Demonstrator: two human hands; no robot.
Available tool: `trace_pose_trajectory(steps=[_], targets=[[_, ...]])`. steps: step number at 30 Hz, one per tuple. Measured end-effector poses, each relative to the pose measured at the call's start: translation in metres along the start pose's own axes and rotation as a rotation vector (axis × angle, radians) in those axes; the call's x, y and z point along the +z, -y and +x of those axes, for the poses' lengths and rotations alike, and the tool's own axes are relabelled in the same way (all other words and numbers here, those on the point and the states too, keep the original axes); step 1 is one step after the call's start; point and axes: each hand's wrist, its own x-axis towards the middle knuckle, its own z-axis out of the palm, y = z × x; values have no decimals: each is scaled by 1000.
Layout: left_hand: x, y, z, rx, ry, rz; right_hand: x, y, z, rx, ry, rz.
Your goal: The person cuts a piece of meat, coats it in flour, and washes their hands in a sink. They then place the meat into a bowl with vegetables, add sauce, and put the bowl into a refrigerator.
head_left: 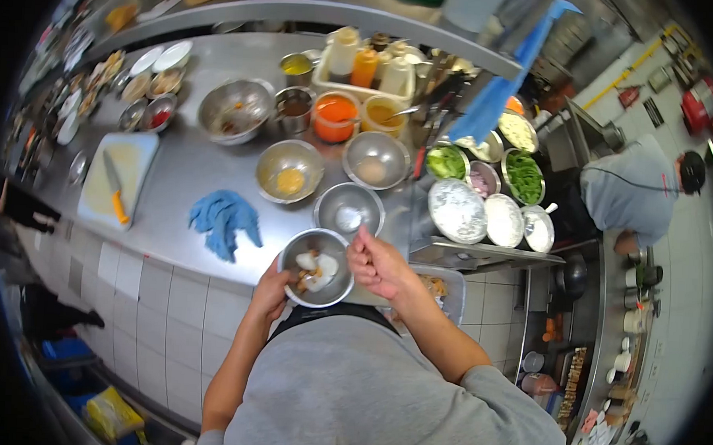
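My left hand [271,293] grips the side of a steel mixing bowl [340,289], which is held tilted in front of my waist at the table's edge. Inside it lie a white, creamy dollop [322,273] and some brown pieces. Just right of the rim, my right hand [377,265] is raised with its fingers curled together. Whatever they may hold is too small to make out. Beyond it on the table stands another steel bowl [373,215] with a little white in the bottom. Two more bowls sit behind, one with a yellow substance [290,181].
A blue cloth [223,221] lies left of the bowls. Farther left, a knife [115,184] rests on a white cutting board [95,205]. Orange sauce [335,110] and squeeze bottles stand at the back. Ingredient containers [525,179] are on the right, near another person [632,187].
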Motion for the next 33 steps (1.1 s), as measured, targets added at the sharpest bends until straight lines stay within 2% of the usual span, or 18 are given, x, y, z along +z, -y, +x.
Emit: trace_pose_trajectory(steps=[2, 3, 4, 6, 10, 13, 14, 15, 17, 18, 21, 22, 25, 26, 27, 28, 31, 33], targets=[[1, 2, 4, 13, -38, -64, -27, 58, -14, -294, -122, 42], [-3, 6, 5, 46, -65, -110, -38, 102, -15, -420, -288, 603], [-4, 6, 4, 78, -96, -117, -66, 144, -37, -689, -287, 208], [-9, 8, 0, 132, -137, -134, -69, 222, -78, -1201, -428, -45], [-29, 20, -17, 181, -274, -236, -69, 358, -105, -1659, -462, -163], [-26, 14, -29, 223, -376, -287, -68, 442, -82, -1790, -590, -291], [-25, 16, -37, 229, -422, -316, -112, 499, -60, -1820, -605, -309], [-26, 21, -42, 272, -482, -349, -152, 542, -39, -1843, -848, -532], [-35, 28, -49, 286, -503, -334, -192, 568, 7, -1881, -1022, -959], [-38, 29, -55, 329, -570, -376, -213, 576, 14, -1222, -1122, -1194], [-41, 28, -75, 330, -619, -360, -355, 637, 78, -1315, -854, -1001], [-35, 33, -74, 339, -637, -389, -298, 586, 63, -1248, -817, -791], [-50, 39, -88, 356, -666, -451, -264, 558, 49, -1501, -901, -648], [-55, 42, -88, 343, -683, -466, -256, 546, 25, -1432, -639, -748], [-62, 46, -89, 329, -693, -483, -208, 510, 12, -1508, -482, -443], [-72, 53, -88, 333, -693, -501, -147, 462, -8, -1622, -517, -265], [-88, 60, -87, 310, -693, -552, -76, 357, -49, -1698, -74, -57], [-107, 71, -91, 330, -691, -528, -58, 293, -42, -1488, 196, -175]])
